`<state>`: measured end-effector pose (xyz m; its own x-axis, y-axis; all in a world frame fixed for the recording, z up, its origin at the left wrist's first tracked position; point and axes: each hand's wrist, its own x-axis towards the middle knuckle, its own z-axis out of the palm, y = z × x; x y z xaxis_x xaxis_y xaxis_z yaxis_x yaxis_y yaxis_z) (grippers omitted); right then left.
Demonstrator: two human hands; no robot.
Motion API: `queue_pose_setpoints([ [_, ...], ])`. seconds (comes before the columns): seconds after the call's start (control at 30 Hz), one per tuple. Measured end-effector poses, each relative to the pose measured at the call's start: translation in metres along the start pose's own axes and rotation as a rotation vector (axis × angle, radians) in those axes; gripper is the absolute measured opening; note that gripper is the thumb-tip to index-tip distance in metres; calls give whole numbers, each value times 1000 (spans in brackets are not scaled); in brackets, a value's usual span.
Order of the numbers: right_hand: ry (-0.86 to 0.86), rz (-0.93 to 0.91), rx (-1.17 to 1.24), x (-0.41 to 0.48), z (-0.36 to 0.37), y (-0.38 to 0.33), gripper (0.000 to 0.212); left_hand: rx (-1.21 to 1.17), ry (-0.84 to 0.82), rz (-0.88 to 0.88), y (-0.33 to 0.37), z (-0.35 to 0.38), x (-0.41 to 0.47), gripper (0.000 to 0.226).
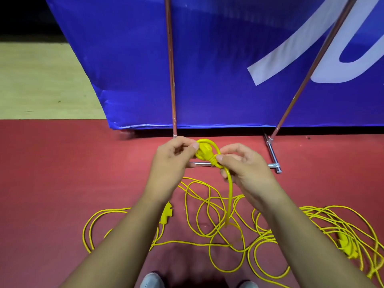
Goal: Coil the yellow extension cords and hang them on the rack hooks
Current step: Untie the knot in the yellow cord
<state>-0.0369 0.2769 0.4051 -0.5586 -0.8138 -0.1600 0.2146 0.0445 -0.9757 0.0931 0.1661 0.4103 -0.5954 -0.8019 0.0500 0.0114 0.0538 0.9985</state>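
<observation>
A blue banner (207,59) fills the upper view. Its large white lettering (311,48) is cut off at the right edge and unreadable, and two thin metal rack poles (171,69) stand in front of it. Just below the banner's bottom edge, the left hand (170,161) pinches the body of a yellow plug (204,153) between thumb and fingers, while the right hand (243,169) pinches the plug's neck, its cord arching in a small loop over the top. Farther below the banner, yellow extension cords (207,217) lie in loose tangled loops on a red floor (62,163), and a pale tan floor (41,80) lies to the banner's left.
</observation>
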Motion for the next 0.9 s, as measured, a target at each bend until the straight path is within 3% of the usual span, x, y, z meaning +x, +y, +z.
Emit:
queue_pose_setpoints([
  [0.07,-49,10,43,3,-2,-1,11,-50,-49,-40,5,1,5,12],
  [0.17,-93,13,63,4,-3,-1,28,-365,-177,-278,9,-1,9,10],
  [0.27,-50,-2,38,6,-1,4,23,-456,-158,-376,7,-2,13,9],
  [0.4,-13,-22,-5,10,3,10,12,-250,-191,-315,2,0,13,34],
  [0.53,-7,-30,-9,11,7,6,8,-182,-150,-242,0,-3,15,16],
  [0.67,-16,-43,-100,8,12,5,7,-206,-106,-264,-1,-5,13,23],
  [0.9,60,-84,-84,0,25,0,11,-232,-204,-198,-2,-7,10,22],
])
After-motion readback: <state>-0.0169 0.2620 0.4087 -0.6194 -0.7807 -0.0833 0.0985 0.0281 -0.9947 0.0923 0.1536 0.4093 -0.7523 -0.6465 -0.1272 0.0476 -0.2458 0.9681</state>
